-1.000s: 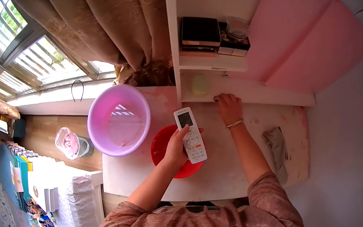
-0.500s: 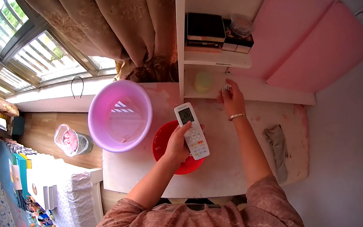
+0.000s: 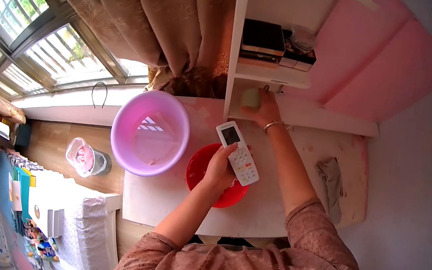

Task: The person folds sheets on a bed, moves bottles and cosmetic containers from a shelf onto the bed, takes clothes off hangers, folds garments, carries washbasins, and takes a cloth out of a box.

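A white remote control (image 3: 241, 161), gripped in the left hand (image 3: 218, 168) over a red bowl (image 3: 199, 161), points its long axis forward and leftward, while the right hand (image 3: 266, 110) (its grasp impossible to tell) is farther forward, just beside a pale green object (image 3: 250, 99).

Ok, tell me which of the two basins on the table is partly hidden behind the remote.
The red basin: the left hand and the remote cover part of it. The larger purple basin, nearer the window, has nothing in front.

head view | head-worn | faces forward and down | near the hands (image 3: 218, 166) and tabletop (image 3: 158, 199) | wide-angle
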`<state>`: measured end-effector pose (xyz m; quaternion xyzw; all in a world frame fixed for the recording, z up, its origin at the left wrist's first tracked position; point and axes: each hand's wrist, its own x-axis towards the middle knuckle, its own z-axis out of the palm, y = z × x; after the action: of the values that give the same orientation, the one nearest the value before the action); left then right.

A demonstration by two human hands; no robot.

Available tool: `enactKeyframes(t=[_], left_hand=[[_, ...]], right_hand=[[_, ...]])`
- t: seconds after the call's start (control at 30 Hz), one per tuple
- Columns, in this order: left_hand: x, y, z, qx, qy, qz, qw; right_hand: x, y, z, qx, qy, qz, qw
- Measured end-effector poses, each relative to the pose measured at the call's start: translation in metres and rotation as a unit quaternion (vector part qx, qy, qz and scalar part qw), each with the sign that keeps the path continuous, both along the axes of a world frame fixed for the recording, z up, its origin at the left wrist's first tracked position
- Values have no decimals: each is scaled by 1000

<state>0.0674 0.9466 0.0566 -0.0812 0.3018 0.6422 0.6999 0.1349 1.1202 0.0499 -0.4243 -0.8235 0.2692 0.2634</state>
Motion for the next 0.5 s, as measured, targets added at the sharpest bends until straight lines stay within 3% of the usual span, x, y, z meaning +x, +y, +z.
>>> enactKeyframes(t=[0.23,0.3,0.37,0.5], left_hand=[[-3,-9,-5,9,-17,-4,1000],[-6,-18,-3,2,-24,4,1000],[-9,-32,6,-7,-9,4,1000],[-15,-56,3,38,28,48,998]], right_hand=[[10,-5,-16,16,-4,-21,1000],[25,-26,-11,28,69,-49,996],[42,-44,-5,-47,132,22,990],[48,-103,35,-57,125,80,987]])
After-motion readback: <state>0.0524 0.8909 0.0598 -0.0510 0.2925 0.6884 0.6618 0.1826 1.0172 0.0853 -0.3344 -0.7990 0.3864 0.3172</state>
